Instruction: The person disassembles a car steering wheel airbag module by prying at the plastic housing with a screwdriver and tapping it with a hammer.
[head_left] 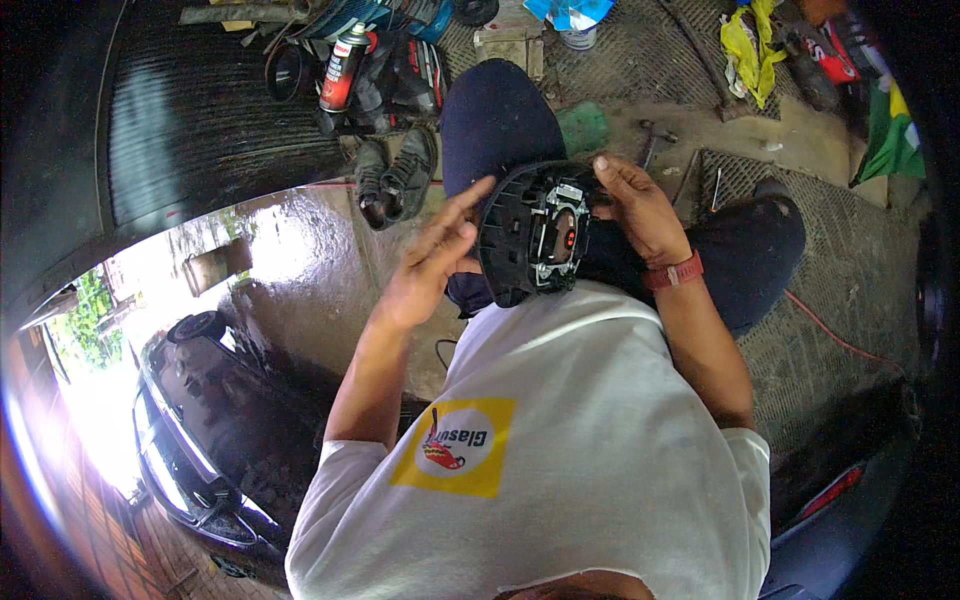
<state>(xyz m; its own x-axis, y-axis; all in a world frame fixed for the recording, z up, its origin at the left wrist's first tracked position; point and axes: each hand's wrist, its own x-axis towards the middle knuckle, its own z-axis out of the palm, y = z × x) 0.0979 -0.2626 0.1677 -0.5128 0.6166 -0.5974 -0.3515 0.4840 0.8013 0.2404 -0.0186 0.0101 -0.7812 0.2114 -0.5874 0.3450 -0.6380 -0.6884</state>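
Above my lap is a black plastic part [508,240] that looks like a steering wheel airbag module, its inner side turned up. A metal frame [546,235] and a small red piece [570,238] show in its middle. My left hand [430,265] is at its left edge, with the forefinger stretched along the rim and other fingers partly hidden by the part. On the opposite side my right hand [645,215] holds it with the thumb raised and the fingertips hidden behind it. A red band [674,271] circles my right wrist.
A spray can [343,68] and a pair of dark shoes [397,177] are at the upper left. Yellow cloth or plastic [752,50] lies at the upper right. A screwdriver-like tool [716,190] rests on the patterned mat. A glossy black car panel [220,400] stands at my left.
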